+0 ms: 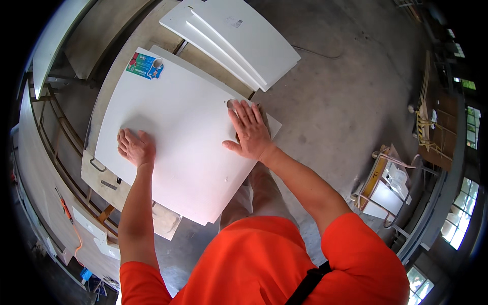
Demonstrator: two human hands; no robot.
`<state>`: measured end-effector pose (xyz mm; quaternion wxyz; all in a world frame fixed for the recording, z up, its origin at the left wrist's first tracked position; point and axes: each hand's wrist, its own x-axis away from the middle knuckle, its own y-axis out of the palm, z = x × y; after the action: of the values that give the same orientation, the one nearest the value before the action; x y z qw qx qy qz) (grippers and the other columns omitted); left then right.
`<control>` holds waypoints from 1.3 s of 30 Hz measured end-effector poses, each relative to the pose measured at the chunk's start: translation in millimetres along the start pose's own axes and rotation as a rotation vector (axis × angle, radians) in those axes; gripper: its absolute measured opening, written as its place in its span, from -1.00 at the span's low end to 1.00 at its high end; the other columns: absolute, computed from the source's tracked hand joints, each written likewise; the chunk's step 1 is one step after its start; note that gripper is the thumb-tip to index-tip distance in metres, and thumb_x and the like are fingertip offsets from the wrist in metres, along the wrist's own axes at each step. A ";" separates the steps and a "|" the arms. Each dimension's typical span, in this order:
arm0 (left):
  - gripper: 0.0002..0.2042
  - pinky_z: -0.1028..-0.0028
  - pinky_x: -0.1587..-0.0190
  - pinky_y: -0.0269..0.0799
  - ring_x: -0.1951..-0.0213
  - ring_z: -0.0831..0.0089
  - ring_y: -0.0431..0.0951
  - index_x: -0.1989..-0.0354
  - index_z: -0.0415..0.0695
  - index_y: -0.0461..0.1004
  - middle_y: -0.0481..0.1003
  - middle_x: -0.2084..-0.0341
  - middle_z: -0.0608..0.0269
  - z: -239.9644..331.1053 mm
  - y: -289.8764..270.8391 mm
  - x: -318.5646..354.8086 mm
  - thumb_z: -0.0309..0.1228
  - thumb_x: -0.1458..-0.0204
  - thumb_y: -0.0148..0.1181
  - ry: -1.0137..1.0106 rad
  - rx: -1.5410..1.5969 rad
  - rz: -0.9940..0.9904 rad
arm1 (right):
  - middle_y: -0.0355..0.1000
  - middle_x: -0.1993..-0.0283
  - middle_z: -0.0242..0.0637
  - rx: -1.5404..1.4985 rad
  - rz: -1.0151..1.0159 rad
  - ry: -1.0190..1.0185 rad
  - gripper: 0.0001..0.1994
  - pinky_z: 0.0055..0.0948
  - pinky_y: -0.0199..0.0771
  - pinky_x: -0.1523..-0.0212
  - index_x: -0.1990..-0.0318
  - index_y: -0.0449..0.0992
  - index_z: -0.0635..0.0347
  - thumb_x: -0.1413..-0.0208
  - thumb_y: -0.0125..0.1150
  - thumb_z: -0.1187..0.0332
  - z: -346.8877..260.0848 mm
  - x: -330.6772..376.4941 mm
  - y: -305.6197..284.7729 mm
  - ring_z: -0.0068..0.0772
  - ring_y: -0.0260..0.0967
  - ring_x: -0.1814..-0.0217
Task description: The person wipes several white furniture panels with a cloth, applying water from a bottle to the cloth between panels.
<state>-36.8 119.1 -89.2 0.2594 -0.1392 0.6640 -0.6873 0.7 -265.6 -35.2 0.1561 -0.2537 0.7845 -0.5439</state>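
Observation:
A large white panel (175, 127) lies flat on a worn wooden bench in front of me. On its left part rests my left hand (136, 146), fingers bent and a little apart, holding nothing that I can see. My right hand (249, 131) is spread flat near the panel's right edge, next to a round hole (231, 104). A brownish patch shows beside and under the right hand; what it is I cannot make out. A colourful printed sticker (145, 66) is stuck on the far left corner. Another white board edge peeks out beneath the panel.
Several white panels (244, 38) are stacked at the far end of the bench (101, 173). At left runs a long table (43, 178) with an orange-handled tool (65, 207) and cord. A cart (386, 185) with boards stands on the concrete floor at right.

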 end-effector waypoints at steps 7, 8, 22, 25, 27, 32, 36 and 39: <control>-0.40 0.01 -0.48 -0.18 -0.51 0.13 0.01 -0.37 -0.21 0.20 0.18 -0.44 0.02 -2.7 1.2 -3.3 -0.08 -0.26 -0.01 0.014 -0.023 0.001 | -0.21 -0.63 0.15 -0.008 -0.013 -0.083 0.01 0.12 -0.45 -0.62 -0.52 -0.01 0.34 -0.20 0.01 -0.36 -5.7 -43.3 0.5 0.12 -0.29 -0.69; -0.40 0.00 -0.48 -0.18 -0.51 0.12 0.01 -0.37 -0.22 0.20 0.18 -0.43 0.01 0.8 0.0 -5.3 -0.09 -0.26 -0.01 0.017 -0.013 0.007 | -0.21 -0.63 0.15 -0.010 0.014 -0.118 0.01 0.11 -0.46 -0.62 -0.52 -0.01 0.34 -0.19 0.02 -0.36 -15.7 -76.9 1.9 0.12 -0.30 -0.69; -0.39 -0.03 -0.48 -0.16 -0.51 0.09 0.01 -0.37 -0.20 0.19 0.16 -0.44 0.05 1.4 1.1 -0.4 -0.07 -0.25 0.02 -0.002 -0.039 0.027 | -0.22 -0.65 0.02 0.139 -0.212 -0.115 0.03 0.11 -0.55 -0.63 -0.56 -0.06 0.22 -0.20 -0.13 -0.45 30.6 -42.9 -22.8 0.06 -0.38 -0.71; -0.38 -0.03 -0.48 -0.15 -0.50 0.10 0.02 -0.37 -0.18 0.18 0.16 -0.44 0.05 -2.7 2.4 -1.7 -0.06 -0.25 0.02 -0.018 -0.061 0.017 | -0.27 -0.66 0.02 0.105 -0.204 -0.127 0.04 0.10 -0.59 -0.63 -0.57 -0.09 0.23 -0.21 -0.17 -0.46 21.0 -36.6 -14.8 0.06 -0.44 -0.71; -0.39 -0.02 -0.48 -0.15 -0.50 0.11 0.03 -0.38 -0.17 0.18 0.17 -0.43 0.05 -3.8 4.2 0.3 -0.06 -0.26 0.02 -0.020 -0.063 0.008 | -0.29 -0.67 0.04 0.057 -0.250 -0.173 0.05 0.10 -0.61 -0.63 -0.57 -0.09 0.26 -0.22 -0.18 -0.46 6.8 -30.0 -6.9 0.07 -0.46 -0.72; -0.39 -0.01 -0.48 -0.15 -0.50 0.13 0.04 -0.37 -0.16 0.19 0.18 -0.43 0.06 -2.7 3.7 -3.3 -0.06 -0.25 0.02 -0.021 -0.026 0.010 | -0.26 -0.66 0.06 -0.005 -0.201 -0.151 0.06 0.06 -0.57 -0.63 -0.57 -0.11 0.28 -0.21 -0.18 -0.47 23.6 -50.8 -17.3 0.09 -0.43 -0.71; -0.40 0.00 -0.48 -0.14 -0.50 0.13 0.05 -0.35 -0.16 0.21 0.20 -0.42 0.05 1.5 0.3 -3.2 -0.07 -0.23 0.04 -0.049 -0.031 0.007 | -0.18 -0.63 0.10 -0.141 -0.227 -0.094 0.10 0.11 -0.41 -0.62 -0.53 -0.01 0.30 -0.12 -0.02 -0.49 -37.7 -21.1 4.7 0.10 -0.34 -0.70; -0.41 0.02 -0.49 -0.15 -0.49 0.13 0.06 -0.35 -0.16 0.22 0.21 -0.42 0.04 -13.3 1.9 -0.2 -0.07 -0.23 0.04 -0.068 -0.045 0.046 | -0.17 -0.64 0.03 -0.235 -0.406 -0.284 0.05 0.09 -0.39 -0.62 -0.55 -0.01 0.21 -0.16 -0.04 -0.47 -56.7 -5.2 3.9 0.08 -0.29 -0.70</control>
<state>-43.4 130.4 -92.1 0.2945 -0.1530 0.6731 -0.6608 -25.5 -217.7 -18.6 0.1216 -0.4960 0.7456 -0.4281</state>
